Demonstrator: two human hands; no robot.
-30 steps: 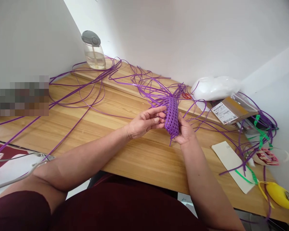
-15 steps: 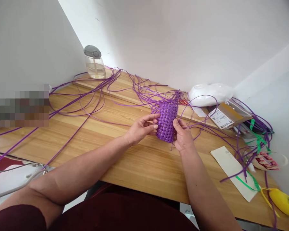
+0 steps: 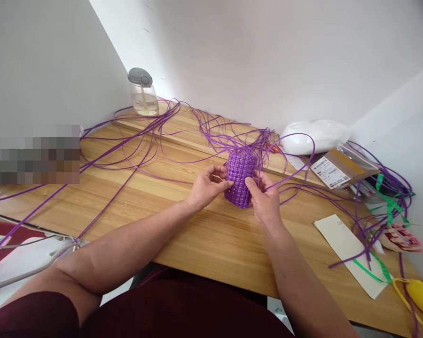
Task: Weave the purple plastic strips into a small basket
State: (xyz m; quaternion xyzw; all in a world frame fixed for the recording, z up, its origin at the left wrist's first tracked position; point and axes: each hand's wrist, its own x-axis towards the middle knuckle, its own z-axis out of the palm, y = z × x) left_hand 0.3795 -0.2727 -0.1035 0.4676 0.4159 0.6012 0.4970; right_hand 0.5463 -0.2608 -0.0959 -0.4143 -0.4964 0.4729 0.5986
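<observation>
Purple plastic weaving (image 3: pixel 240 180), a chunky knobbly block, is up between your hands over the worktop (image 3: pixel 204 244); can't tell if its bottom edge touches the wood. Your left hand (image 3: pixel 208 187) has it by the left edge, thumb on the front face, fingers curled at the side. Your right hand (image 3: pixel 268 199) grips its right edge, thumb on the front, fingers tucked behind. Loose purple strands (image 3: pixel 266 137) tangle up just behind the weaving's top end. Well left of the weaving and further back, you've got a grey-lidded jug (image 3: pixel 144 104) part full of liquid. Right of the weaving there's a labelled packet (image 3: pixel 341 168), and nearer you on that side, a cream envelope or card (image 3: pixel 338 239).
</observation>
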